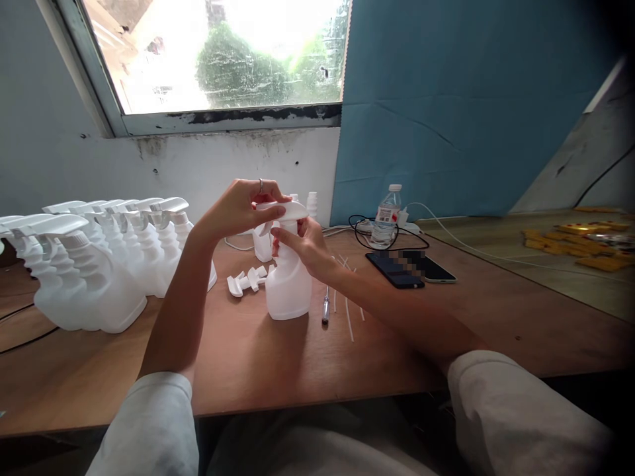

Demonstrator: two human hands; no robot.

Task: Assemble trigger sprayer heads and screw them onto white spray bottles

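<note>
A translucent white spray bottle point(288, 291) stands upright on the wooden table in front of me. My left hand point(255, 201) grips the white trigger sprayer head point(292, 210) on top of it, thumb on the near side and fingers over the top. Around the bottle's neck, just below the head, my right hand point(308, 248) is closed. Left of the bottle lie loose white trigger heads point(245, 282). A screwdriver point(325, 309) and several thin white tubes point(349, 317) are on the right. My fingers partly hide the neck and trigger.
Rows of white spray bottles with heads point(112, 291) stand at the left. More white bottles are partly hidden behind my hands. To the right are a clear water bottle point(384, 218), two phones point(391, 271) and cables. The table's front edge runs close to me, beneath the window wall.
</note>
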